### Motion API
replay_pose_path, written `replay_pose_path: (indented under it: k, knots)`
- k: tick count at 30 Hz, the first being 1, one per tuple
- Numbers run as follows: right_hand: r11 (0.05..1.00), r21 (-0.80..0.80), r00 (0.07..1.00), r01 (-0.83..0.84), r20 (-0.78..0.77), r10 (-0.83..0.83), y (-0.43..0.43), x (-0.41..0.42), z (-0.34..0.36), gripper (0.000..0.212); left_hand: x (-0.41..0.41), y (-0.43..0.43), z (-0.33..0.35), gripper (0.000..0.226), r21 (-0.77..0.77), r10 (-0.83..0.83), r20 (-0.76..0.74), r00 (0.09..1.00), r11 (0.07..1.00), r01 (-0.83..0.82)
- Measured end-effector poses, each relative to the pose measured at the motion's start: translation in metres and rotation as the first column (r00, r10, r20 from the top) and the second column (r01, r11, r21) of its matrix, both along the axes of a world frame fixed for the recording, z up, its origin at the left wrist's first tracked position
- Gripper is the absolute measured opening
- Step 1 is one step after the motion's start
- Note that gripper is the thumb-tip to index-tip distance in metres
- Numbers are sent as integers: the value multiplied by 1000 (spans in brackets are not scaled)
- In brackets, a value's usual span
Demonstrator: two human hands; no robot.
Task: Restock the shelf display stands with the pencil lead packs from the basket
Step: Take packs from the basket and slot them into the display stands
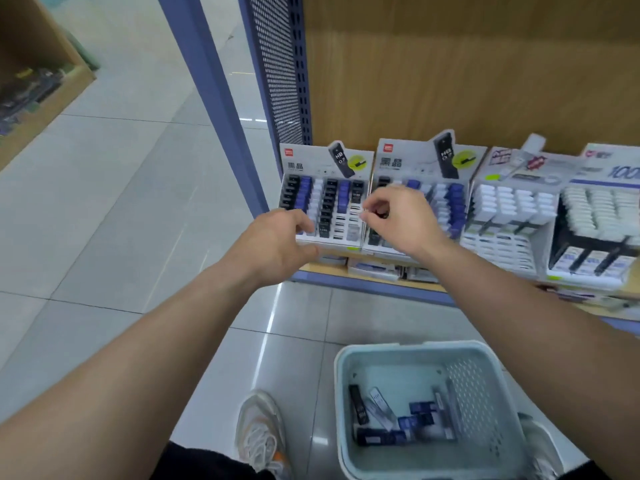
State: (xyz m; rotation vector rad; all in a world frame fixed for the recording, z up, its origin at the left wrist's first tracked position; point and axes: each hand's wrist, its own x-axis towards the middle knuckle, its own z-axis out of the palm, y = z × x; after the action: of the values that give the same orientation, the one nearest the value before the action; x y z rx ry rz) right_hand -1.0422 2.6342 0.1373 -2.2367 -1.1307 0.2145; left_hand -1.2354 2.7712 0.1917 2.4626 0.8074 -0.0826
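On a low wooden shelf with a blue front edge (377, 279), white cardboard display stands sit side by side against a wood-grain back panel (450, 64). The leftmost stand (304, 161) carries columns of black, blue and pale shelved lead packs (304, 199), with bare slots in its right columns. The second stand (408, 157) beside it holds the same kinds, and the further stands (512, 209) to the right are filled with white packs. The left hand (273, 240) has its grip on the front left corner of the leftmost stand, fingers curled over the lip and thumb under it. The right hand (398, 220) hovers over the join between the first two stands. Its thumb and forefinger are pinched on a small pale pack (363, 209), too blurred to read, just above the leftmost stand's right column. Flat packaged boxes (374, 268) lie under the stands' front edges. A dark perforated metal panel (277, 64) and a blue steel upright (207, 81) close the shelf's left end. Below, on glossy pale grey floor tiles (121, 202), a pale blue plastic basket (408, 351) with perforated walls stands near the shelf. It holds a loose heap of black, blue and clear pencil lead packs (408, 424). A white and orange sneaker (259, 434) rests just left of the basket. Across the aisle at far left stands another wooden display unit (41, 84), its goods blurred.
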Motion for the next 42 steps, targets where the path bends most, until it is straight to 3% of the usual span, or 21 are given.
replay_pose_path:
  k: [4,9,15,19,25,29,33,39,42]
  knots:
    - [994,-10,988,106,-114,-106,-91,-34,-15,7,-9,-48,-21,32,-44,-119,-101,988,992,115]
    - [932,-173,914,319,-202,-351,-210,-55,-72,8,-31,-120,-71,41,-123,-314,-197,929,948,294]
    - [831,-326,804,450,-258,-537,-308,-65,-138,39,-41,-193,-159,48,-312,-388,-299,872,903,295]
    - [798,-362,737,482,-325,-592,-322,-69,-169,51,-33,-221,-219,52,-400,-354,-350,867,894,203]
    - [821,-282,676,496,-469,-569,-313,-84,-201,15,-2,-251,-294,66,-476,-341,-332,879,866,156]
    - [815,-238,690,529,-438,-576,-312,-92,-208,36,12,-261,-324,69,-501,-328,-278,903,852,155]
    - [816,-208,694,539,-440,-570,-311,-92,-209,39,15,-272,-340,74,-505,-352,-246,903,842,191]
    - [815,-232,706,531,-411,-577,-312,-91,-211,43,8,-273,-346,45,-430,-474,-234,849,834,346]
    - [809,-239,701,536,-408,-585,-312,-92,-213,43,8,-276,-345,44,-439,-468,-231,853,833,338]
